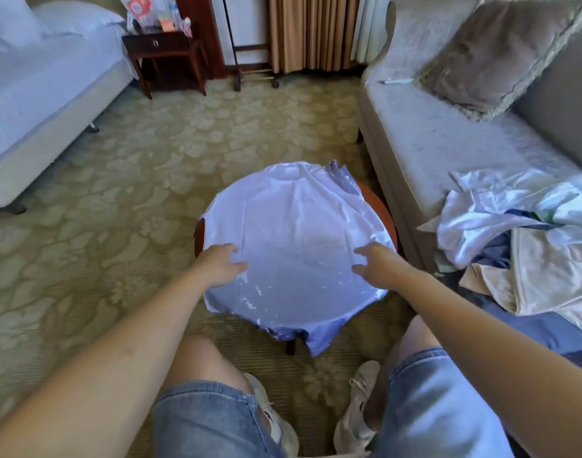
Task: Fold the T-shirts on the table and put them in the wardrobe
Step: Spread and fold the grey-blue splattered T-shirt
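The T-shirt (296, 233) lies spread flat over the small round surface (378, 206), collar on the far side, hem hanging off the near edge toward me. My left hand (221, 264) and right hand (377, 266) are on its near half, fingers (228, 249) open and loosely spread, gripping nothing. This placement appears meant to smooth the cloth before folding. More clothes (521, 233) lie heaped on the sofa (448, 133).
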A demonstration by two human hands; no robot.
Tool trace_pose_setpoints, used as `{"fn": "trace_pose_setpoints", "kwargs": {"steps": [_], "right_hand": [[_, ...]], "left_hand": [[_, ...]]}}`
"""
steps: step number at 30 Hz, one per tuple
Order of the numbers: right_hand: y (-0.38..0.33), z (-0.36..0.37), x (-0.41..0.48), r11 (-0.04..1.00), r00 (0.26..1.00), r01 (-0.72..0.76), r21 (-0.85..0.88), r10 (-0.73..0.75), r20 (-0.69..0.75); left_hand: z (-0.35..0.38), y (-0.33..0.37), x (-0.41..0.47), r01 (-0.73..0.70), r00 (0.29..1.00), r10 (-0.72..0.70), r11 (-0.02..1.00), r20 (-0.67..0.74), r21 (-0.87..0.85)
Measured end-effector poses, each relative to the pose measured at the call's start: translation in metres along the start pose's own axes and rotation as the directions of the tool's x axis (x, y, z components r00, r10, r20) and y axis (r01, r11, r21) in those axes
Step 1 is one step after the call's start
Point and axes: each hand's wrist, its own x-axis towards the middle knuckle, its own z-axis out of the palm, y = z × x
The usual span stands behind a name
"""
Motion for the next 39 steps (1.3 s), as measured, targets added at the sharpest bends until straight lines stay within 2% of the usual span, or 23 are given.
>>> {"fn": "trace_pose_setpoints", "kwargs": {"steps": [2,5,12,14,16,27,30,33,39], "right_hand": [[-0.012,0.019,0.024,0.999,1.000,0.011,-0.048,-0.009,0.028],[-0.032,0.035,0.052,1.000,0.999,-0.015,-0.005,0.016,0.033],[-0.031,0.072,0.094,0.993,0.996,-0.005,-0.118,-0.005,-0.088],[-0.025,0.081,0.093,0.988,0.989,-0.002,-0.156,-0.021,-0.149],[-0.023,0.082,0.092,0.986,0.988,0.005,-0.165,-0.030,-0.149],[0.005,0.093,0.020,0.977,0.997,0.014,-0.212,-0.029,-0.067],[0.011,0.091,0.001,0.981,0.999,0.042,-0.189,-0.045,-0.012],[0.010,0.083,-0.009,0.984,0.999,0.034,-0.174,-0.038,-0.019],[-0.013,0.060,0.006,0.981,0.998,-0.027,-0.190,0.016,-0.059]], "left_hand": [[0.011,0.006,0.021,-0.016,1.000,0.016,1.000,-0.015,0.022],[0.026,0.017,0.045,-0.040,0.998,0.042,0.998,-0.045,0.045],[0.073,0.016,0.079,-0.050,0.996,0.067,0.971,-0.066,0.236],[0.087,0.011,0.076,-0.040,0.988,0.077,0.966,-0.135,0.255],[0.092,0.010,0.074,-0.032,0.983,0.077,0.967,-0.169,0.254],[0.121,0.028,0.003,-0.020,0.999,0.033,0.959,-0.041,0.284],[0.120,0.033,-0.015,-0.036,0.999,0.036,0.957,0.006,0.287],[0.114,0.036,-0.026,-0.054,0.998,0.045,0.959,0.039,0.278],[0.089,0.036,-0.015,-0.067,0.995,0.083,0.973,-0.063,0.221]]}}
